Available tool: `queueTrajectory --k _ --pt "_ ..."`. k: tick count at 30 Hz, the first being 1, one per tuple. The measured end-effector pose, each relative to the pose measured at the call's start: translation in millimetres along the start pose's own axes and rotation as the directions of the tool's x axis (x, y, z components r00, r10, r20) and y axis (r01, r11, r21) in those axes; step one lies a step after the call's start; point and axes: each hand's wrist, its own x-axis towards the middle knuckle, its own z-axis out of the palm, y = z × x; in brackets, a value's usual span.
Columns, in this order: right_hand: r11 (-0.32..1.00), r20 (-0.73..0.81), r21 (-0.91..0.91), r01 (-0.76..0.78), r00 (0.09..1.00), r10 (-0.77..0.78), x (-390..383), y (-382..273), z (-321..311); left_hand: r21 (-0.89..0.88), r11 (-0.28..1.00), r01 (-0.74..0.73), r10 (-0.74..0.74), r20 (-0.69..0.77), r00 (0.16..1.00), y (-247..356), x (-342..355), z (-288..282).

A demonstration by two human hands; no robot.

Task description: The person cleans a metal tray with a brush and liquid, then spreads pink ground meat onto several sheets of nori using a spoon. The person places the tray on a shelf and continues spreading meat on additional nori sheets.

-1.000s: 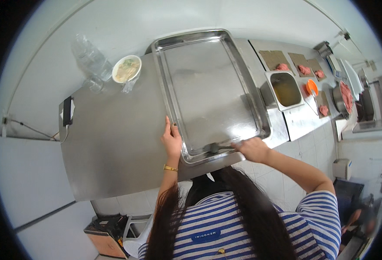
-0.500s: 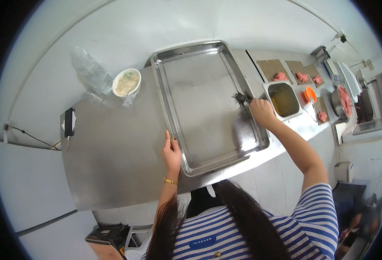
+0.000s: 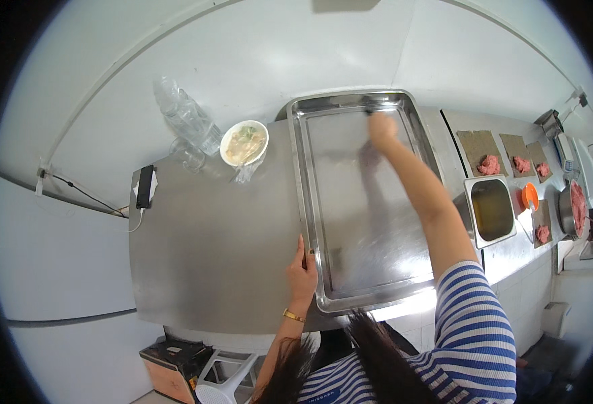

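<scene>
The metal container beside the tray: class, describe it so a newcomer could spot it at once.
Start at the large rectangular tray on the steel counter, its left rim touched by the person's left hand. Just beyond the tray's right rim stands a deep, squarish metal container. Unlike the small orange bowl to its right, it is steel-coloured and holds yellowish liquid.

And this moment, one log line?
left hand: at left edge of tray; right hand: holding brush at tray's far end; bowl: left of tray

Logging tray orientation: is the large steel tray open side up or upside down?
Open side up: the steel tray shows a raised rim around its sunken floor, with the right hand above.
</scene>
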Motion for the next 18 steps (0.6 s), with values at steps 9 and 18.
queueTrajectory --k 9,18 --pt "0.968 -0.016 0.219 0.121 0.993 -0.12 -44.1 -70.3 -20.7 0.055 0.998 -0.009 0.007 0.041 0.999 -0.7 1.7 -2.2" --pt "0.989 -0.182 -0.033 0.145 0.972 -0.149 -123.7 -61.1 1.4 -0.11 0.992 0.057 -0.054 0.029 0.998 3.4 -0.6 1.5"
